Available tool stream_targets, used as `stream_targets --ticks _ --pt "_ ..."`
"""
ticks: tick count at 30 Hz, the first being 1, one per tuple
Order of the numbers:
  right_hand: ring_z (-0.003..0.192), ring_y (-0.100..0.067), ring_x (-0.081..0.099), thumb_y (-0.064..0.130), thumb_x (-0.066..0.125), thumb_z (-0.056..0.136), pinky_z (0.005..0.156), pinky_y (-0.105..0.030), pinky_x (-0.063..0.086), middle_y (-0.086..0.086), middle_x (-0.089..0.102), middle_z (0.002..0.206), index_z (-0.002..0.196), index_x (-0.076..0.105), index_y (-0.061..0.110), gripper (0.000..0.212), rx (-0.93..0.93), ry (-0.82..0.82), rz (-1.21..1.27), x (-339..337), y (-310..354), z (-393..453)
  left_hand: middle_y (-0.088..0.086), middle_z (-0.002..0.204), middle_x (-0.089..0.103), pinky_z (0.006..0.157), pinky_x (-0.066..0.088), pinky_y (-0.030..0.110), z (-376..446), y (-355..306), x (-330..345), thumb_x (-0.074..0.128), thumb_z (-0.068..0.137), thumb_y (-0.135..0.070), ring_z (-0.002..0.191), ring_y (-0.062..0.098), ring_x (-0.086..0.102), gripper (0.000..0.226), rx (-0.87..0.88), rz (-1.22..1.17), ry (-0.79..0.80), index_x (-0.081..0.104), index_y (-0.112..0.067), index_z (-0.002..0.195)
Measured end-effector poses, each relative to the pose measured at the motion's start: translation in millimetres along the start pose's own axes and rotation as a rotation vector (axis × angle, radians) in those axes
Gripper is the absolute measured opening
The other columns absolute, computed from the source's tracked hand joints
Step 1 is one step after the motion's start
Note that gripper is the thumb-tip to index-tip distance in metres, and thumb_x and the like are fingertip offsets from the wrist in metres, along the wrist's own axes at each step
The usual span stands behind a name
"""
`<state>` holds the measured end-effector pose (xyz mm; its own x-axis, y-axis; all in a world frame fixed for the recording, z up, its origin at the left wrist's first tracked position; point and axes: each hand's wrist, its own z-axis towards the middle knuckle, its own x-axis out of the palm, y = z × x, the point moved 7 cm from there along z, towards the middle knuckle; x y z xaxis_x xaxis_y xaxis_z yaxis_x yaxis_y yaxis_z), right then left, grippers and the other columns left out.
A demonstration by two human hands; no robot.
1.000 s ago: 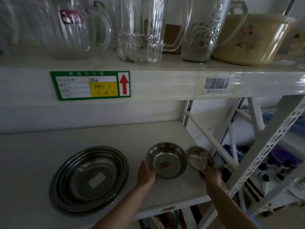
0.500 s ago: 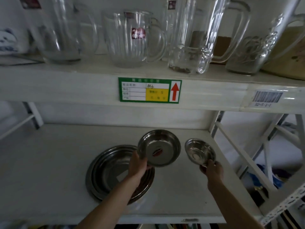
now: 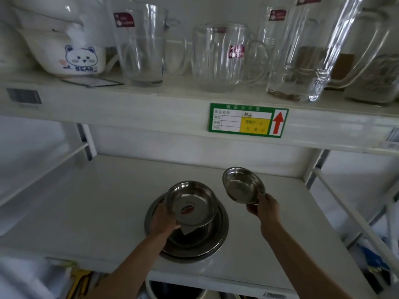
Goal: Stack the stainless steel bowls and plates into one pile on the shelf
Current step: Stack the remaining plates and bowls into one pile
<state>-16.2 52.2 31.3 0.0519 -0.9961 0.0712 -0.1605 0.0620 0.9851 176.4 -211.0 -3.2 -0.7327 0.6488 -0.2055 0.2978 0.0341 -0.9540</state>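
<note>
Two white shelves fill the view, and the upper one carries, from the left, a white ceramic pot (image 3: 71, 50) printed with a bear face and the word BEAR, then a tall clear glass (image 3: 141, 46) with a maroon sticker, then a ribbed glass jug (image 3: 218, 59), then a large glass pitcher (image 3: 302, 52) towards the right. On the front edge of that upper shelf sits a green-bordered label (image 3: 248, 120) with a yellow patch and a red arrow pointing up. On the lower shelf (image 3: 86, 208), a little left of its middle, lies a pile of large steel plates (image 3: 203, 244), nested flat and touching the shelf surface. The left hand (image 3: 163, 219) reaches in over the left part of that pile, its fingers clamped on the left rim of a medium steel bowl (image 3: 191, 202), which is tilted towards the camera and held above the plates; a round sticker with a red mark shows on its inside bottom. Whether the bowl's lower edge touches the plates cannot be told. Further right, the right hand (image 3: 264, 207) pinches the lower right rim of a small steel bowl (image 3: 244, 184), thumb on top and fingers underneath; this bowl is raised clear of the shelf, tilted, just beside the medium bowl but apart from it.
</note>
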Motion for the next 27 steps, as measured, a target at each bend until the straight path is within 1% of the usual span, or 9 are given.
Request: stream_targets --ticks 2,4,6,10,14,17,21,24,27 --pt "0.071 -0.031 0.059 0.007 0.046 0.096 0.05 -0.025 0.057 -0.018 0.057 0.081 0.095 0.06 -0.004 0.018 0.001 0.072 -0.043 18.0 -2.5 -6.7 0.018 0.118 0.064 0.068 0.063 0.039 0.1 9.2 -4.4 0.055 0.089 -0.008 0.099 0.033 0.069 0.038 -0.032 0.101 -0.012 0.053 -0.004 0.127" --pt "0.064 -0.029 0.06 0.007 0.046 0.096 0.053 -0.029 0.057 -0.019 0.059 0.08 0.098 0.062 -0.004 0.019 0.001 0.138 -0.108 34.4 -8.2 -12.4 0.023 0.109 0.066 0.069 0.061 0.049 -1.0 19.1 -3.4 0.064 0.084 -0.013 0.096 0.038 0.068 0.034 -0.087 0.072 0.015 0.059 0.001 0.115" --pt "0.064 -0.028 0.063 0.008 0.047 0.096 0.052 -0.03 0.058 -0.02 0.063 0.082 0.1 0.064 -0.001 0.019 0.016 0.195 -0.165 49.6 -16.4 -18.5 0.023 0.107 0.064 0.07 0.06 0.054 -0.6 25.2 -1.3 0.071 0.075 -0.02 0.098 0.04 0.065 0.043 -0.117 0.076 0.026 0.057 0.002 0.11" --pt "0.071 -0.034 0.067 0.007 0.052 0.092 0.05 -0.031 0.056 -0.024 0.066 0.087 0.098 0.066 -0.001 0.017 0.046 0.239 -0.292 70.8 -35.7 -24.0 0.02 0.1 0.067 0.053 0.057 0.031 -4.7 21.3 -2.6 0.066 0.082 -0.016 0.081 0.033 0.068 0.034 -0.084 0.341 0.018 0.055 0.004 0.107" --pt "0.069 -0.035 0.071 0.009 0.055 0.09 0.057 -0.041 0.061 -0.026 0.068 0.093 0.096 0.066 0.002 0.015 0.041 0.267 -0.416 86.8 -41.9 -31.1 0.018 0.104 0.072 0.074 0.056 0.034 -2.5 19.6 -4.2 0.054 0.087 -0.02 0.096 0.033 0.069 0.031 -0.036 0.569 -0.001 0.06 0.002 0.108" --pt "0.07 -0.032 0.071 0.015 0.055 0.088 0.064 -0.044 0.062 -0.018 0.069 0.086 0.095 0.067 0.004 0.018 -0.003 0.281 -0.584 95.1 -42.6 -34.6 0.017 0.101 0.071 0.077 0.059 0.039 3.7 26.1 -2.1 0.051 0.092 -0.028 0.091 0.032 0.07 0.038 -0.034 0.554 0.047 0.059 0.004 0.112" --pt "0.065 -0.031 0.072 0.021 0.052 0.089 0.065 -0.037 0.061 -0.015 0.072 0.087 0.098 0.067 0.008 0.022 -0.07 0.325 -0.777 107.4 -46.7 -38.7 0.019 0.113 0.068 0.082 0.055 0.036 4.7 25.5 -5.1 0.062 0.086 -0.018 0.102 0.033 0.066 0.037 -0.039 0.602 0.131 0.056 0.006 0.114" --pt "0.075 -0.035 0.072 0.023 0.052 0.086 0.073 -0.041 0.06 -0.016 0.073 0.088 0.097 0.068 0.009 0.024 -0.131 0.334 -0.888 115.3 -51.4 -38.8 0.023 0.123 0.06 0.091 0.054 0.041 0.9 17.1 -11.3 0.053 0.091 -0.015 0.108 0.035 0.064 0.034 -0.017 0.6 0.151 0.051 0.005 0.118" --pt "0.071 -0.033 0.071 0.022 0.053 0.086 0.071 -0.042 0.06 -0.014 0.072 0.088 0.088 0.066 0.011 0.017 -0.15 0.356 -0.941 121.2 -56.7 -42.4 0.02 0.124 0.058 0.091 0.053 0.041 4.0 12.0 -20.1 0.049 0.094 -0.02 0.107 0.033 0.064 0.034 0.04 0.637 0.149 0.051 0.002 0.12"
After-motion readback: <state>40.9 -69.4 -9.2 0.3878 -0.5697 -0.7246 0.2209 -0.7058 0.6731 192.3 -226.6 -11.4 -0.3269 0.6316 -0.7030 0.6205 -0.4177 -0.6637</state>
